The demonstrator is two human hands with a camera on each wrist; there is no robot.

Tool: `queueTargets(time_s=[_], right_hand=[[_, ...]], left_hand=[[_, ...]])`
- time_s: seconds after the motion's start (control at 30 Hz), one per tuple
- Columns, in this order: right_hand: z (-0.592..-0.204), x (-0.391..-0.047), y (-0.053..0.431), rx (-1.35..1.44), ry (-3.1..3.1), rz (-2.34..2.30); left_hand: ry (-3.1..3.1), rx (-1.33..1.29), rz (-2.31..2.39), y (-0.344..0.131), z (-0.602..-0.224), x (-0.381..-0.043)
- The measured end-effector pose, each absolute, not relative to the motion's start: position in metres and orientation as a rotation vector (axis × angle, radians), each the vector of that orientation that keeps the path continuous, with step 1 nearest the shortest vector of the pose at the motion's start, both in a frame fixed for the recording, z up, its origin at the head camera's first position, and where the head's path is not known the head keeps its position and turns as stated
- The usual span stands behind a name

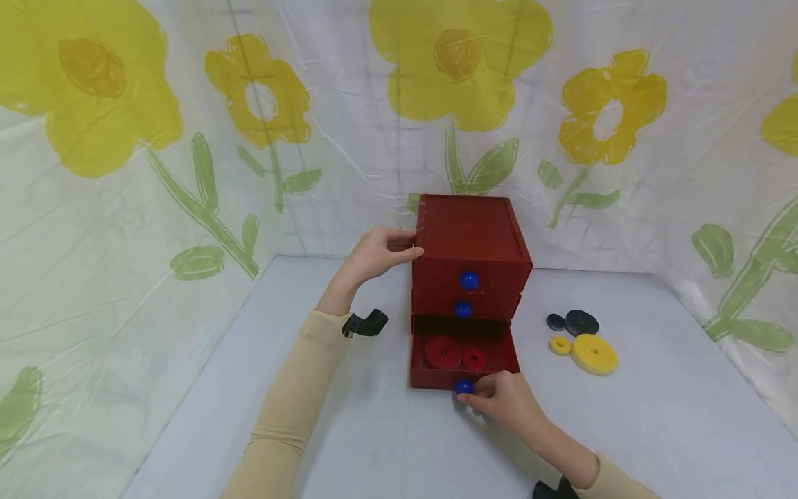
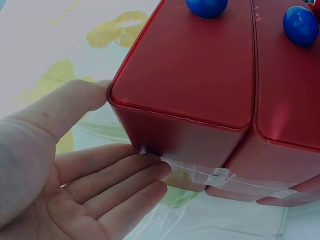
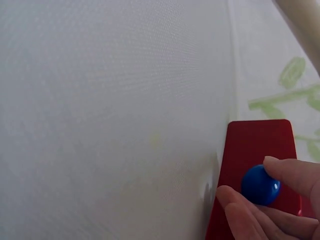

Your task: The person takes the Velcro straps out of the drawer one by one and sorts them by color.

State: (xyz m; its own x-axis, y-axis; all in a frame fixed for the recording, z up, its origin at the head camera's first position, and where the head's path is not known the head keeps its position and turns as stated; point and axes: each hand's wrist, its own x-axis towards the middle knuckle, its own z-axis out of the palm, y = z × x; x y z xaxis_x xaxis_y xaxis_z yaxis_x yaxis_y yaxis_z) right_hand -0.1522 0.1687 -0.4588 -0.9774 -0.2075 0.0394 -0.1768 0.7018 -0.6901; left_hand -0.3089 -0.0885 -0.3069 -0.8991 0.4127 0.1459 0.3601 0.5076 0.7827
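Note:
A red box of stacked drawers [image 1: 470, 225] with round blue knobs stands on the table. Its bottom drawer [image 1: 430, 380] is pulled out, with a large red disc [image 1: 442, 353] and a small red disc [image 1: 474, 360] lying inside. My right hand [image 1: 508, 405] pinches the blue knob [image 3: 260, 185] of that drawer between thumb and fingers. Along the box's left upper side rests my left hand [image 1: 377, 255]; in the left wrist view its fingers [image 2: 120, 160] lie straight against the side, thumb at the front edge. The upper two drawers are closed.
To the right of the box lie a large yellow disc [image 1: 595, 354], a small yellow disc [image 1: 560, 346], a large black disc [image 1: 582, 323] and a small black disc [image 1: 555, 321]. A flower-printed curtain [image 1: 349, 138] hangs behind the table [image 1: 374, 443].

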Motion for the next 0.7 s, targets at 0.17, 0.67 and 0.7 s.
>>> queueTargets(time_s=[0.17, 0.67, 0.7], right_hand=[[-0.453, -0.151, 0.173, -0.346, 2.824, -1.156], [-0.408, -0.160, 0.197, -0.318, 2.951, -1.158], [-0.407, -0.162, 0.198, -0.320, 2.957, -1.152]], left_hand=[[2.676, 0.688, 1.366, -0.089, -0.308, -0.310], [2.666, 0.691, 1.373, -0.089, -0.307, -0.309], [2.668, 0.690, 1.371, -0.088, -0.307, -0.309]])
